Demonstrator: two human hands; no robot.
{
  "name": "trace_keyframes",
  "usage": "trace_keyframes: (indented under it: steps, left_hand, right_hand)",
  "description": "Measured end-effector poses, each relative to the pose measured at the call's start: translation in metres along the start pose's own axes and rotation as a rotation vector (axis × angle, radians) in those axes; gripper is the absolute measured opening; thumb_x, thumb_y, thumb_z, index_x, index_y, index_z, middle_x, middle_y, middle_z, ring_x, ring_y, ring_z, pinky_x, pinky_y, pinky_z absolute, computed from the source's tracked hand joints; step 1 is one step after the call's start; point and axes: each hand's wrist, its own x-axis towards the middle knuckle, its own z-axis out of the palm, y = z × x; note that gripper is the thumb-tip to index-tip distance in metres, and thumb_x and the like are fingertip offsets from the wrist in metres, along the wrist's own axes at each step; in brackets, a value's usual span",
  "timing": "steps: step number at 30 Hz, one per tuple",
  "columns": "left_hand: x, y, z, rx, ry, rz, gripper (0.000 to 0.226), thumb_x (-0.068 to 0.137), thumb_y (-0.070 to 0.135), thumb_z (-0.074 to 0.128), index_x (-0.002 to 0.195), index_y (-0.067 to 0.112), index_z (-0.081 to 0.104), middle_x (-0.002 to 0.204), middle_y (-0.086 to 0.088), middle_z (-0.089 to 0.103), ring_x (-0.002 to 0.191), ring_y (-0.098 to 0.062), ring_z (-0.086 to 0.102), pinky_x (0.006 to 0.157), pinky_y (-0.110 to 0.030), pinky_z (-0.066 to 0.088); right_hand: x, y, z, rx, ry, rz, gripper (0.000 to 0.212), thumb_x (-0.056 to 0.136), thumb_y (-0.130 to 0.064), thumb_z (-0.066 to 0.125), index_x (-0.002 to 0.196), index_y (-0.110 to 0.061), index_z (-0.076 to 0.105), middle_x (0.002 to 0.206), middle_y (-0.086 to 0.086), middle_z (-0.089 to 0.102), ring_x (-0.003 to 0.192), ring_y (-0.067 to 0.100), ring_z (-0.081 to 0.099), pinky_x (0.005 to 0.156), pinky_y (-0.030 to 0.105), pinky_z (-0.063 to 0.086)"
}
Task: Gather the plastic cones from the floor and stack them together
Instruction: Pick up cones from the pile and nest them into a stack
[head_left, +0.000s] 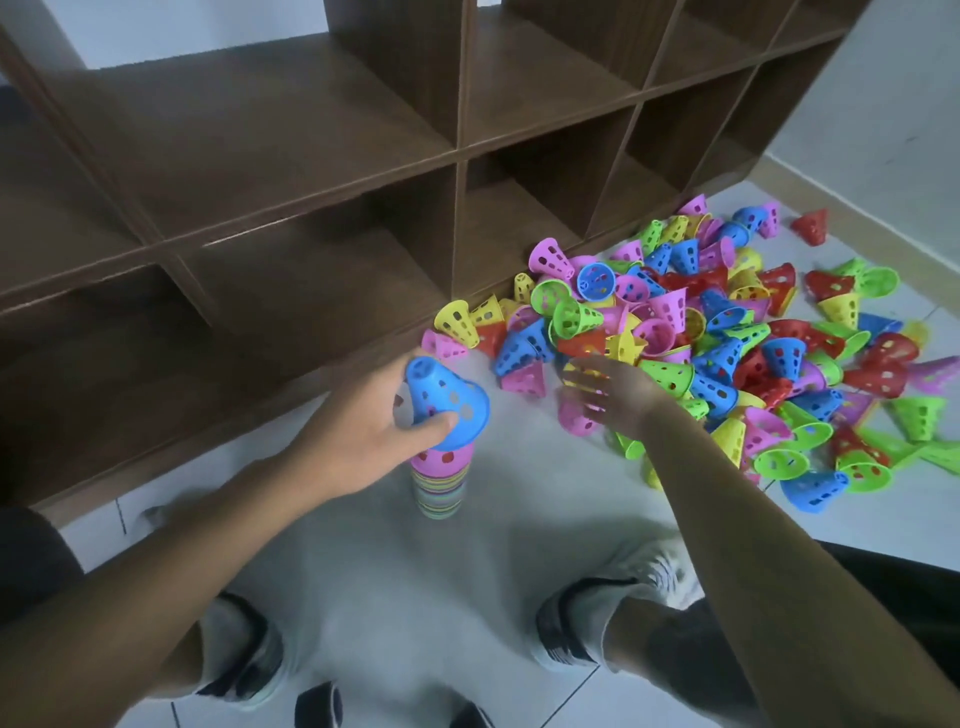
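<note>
Left: our left hand (358, 436) curls its fingers round a blue perforated plastic cone (447, 402), seating it on the striped stack of nested cones (441, 483). Right: our right hand (613, 395), fingers spread, reaches the multicoloured floor heap (727, 338); next we must single out one cone.

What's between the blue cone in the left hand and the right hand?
Head view: only bare floor tile separates the blue cone in the left hand from the right hand; the pile sits behind.
</note>
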Motion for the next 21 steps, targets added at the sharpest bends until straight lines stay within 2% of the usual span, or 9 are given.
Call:
trace_keyframes:
  steps: [4,7,9,11,13,16,17,21]
  left_hand:
    - [0.0,-0.003,0.01,0.043,-0.064,0.008,0.034,0.079,0.044,0.07,0.107,0.026,0.063,0.1,0.012,0.068,0.1,-0.01,0.065,0.084,-0.039,0.056]
    - [0.001,-0.009,0.017,0.077,-0.082,0.01,0.026,0.083,0.025,0.077,0.103,0.027,0.061,0.095,0.013,0.065,0.097,-0.01,0.065,0.078,-0.033,0.055]
    - [0.002,-0.013,0.019,0.099,-0.091,0.008,0.027,0.081,0.03,0.075,0.104,0.025,0.061,0.097,0.011,0.065,0.096,-0.011,0.064,0.077,-0.033,0.055]
    - [0.002,-0.018,0.02,0.124,-0.106,0.004,0.032,0.078,0.035,0.073,0.106,0.024,0.062,0.101,0.011,0.065,0.099,-0.011,0.063,0.08,-0.032,0.055]
    - [0.001,-0.022,0.021,0.147,-0.118,0.01,0.033,0.077,0.03,0.075,0.107,0.026,0.062,0.105,0.012,0.064,0.102,-0.01,0.062,0.083,-0.034,0.055]
    - [0.0,-0.025,0.022,0.159,-0.122,0.019,0.037,0.076,0.038,0.071,0.109,0.027,0.063,0.109,0.013,0.064,0.106,-0.01,0.062,0.086,-0.036,0.054]
    - [0.0,-0.025,0.022,0.165,-0.119,0.024,0.039,0.076,0.043,0.069,0.111,0.027,0.062,0.11,0.014,0.064,0.107,-0.01,0.062,0.088,-0.036,0.054]
    - [0.0,-0.026,0.022,0.173,-0.111,0.027,0.046,0.077,0.048,0.073,0.118,0.03,0.06,0.117,0.019,0.062,0.112,-0.008,0.06,0.092,-0.035,0.053]
  right_hand:
    - [0.019,0.031,-0.027,-0.089,0.174,0.072,0.017,0.099,-0.023,0.056,0.11,-0.013,0.063,0.106,0.009,0.068,0.085,0.025,0.066,0.08,0.036,0.05]
    - [0.035,0.048,-0.043,-0.187,0.273,-0.018,0.032,0.099,-0.017,0.058,0.131,-0.019,0.056,0.101,0.008,0.068,0.081,0.025,0.067,0.065,0.031,0.05]
    - [0.044,0.055,-0.051,-0.25,0.321,-0.083,0.043,0.098,-0.011,0.057,0.139,-0.022,0.049,0.107,0.012,0.066,0.074,0.024,0.066,0.057,0.029,0.048]
    - [0.052,0.059,-0.054,-0.338,0.333,-0.093,0.049,0.097,-0.012,0.058,0.144,-0.021,0.045,0.118,0.015,0.064,0.08,0.027,0.067,0.059,0.032,0.052]
    - [0.057,0.062,-0.055,-0.421,0.343,-0.07,0.056,0.096,-0.017,0.061,0.147,-0.021,0.042,0.125,0.018,0.064,0.082,0.029,0.068,0.061,0.034,0.055]
    - [0.066,0.067,-0.055,-0.588,0.367,-0.079,0.064,0.092,-0.019,0.067,0.149,-0.025,0.04,0.125,0.016,0.064,0.067,0.022,0.067,0.043,0.023,0.047]
    - [0.07,0.069,-0.055,-0.63,0.37,-0.1,0.063,0.091,-0.02,0.069,0.148,-0.024,0.041,0.124,0.015,0.065,0.065,0.02,0.067,0.041,0.021,0.045]
    - [0.079,0.074,-0.047,-0.779,0.404,-0.165,0.051,0.088,-0.028,0.072,0.136,-0.024,0.055,0.116,0.01,0.067,0.075,0.021,0.068,0.052,0.026,0.05]
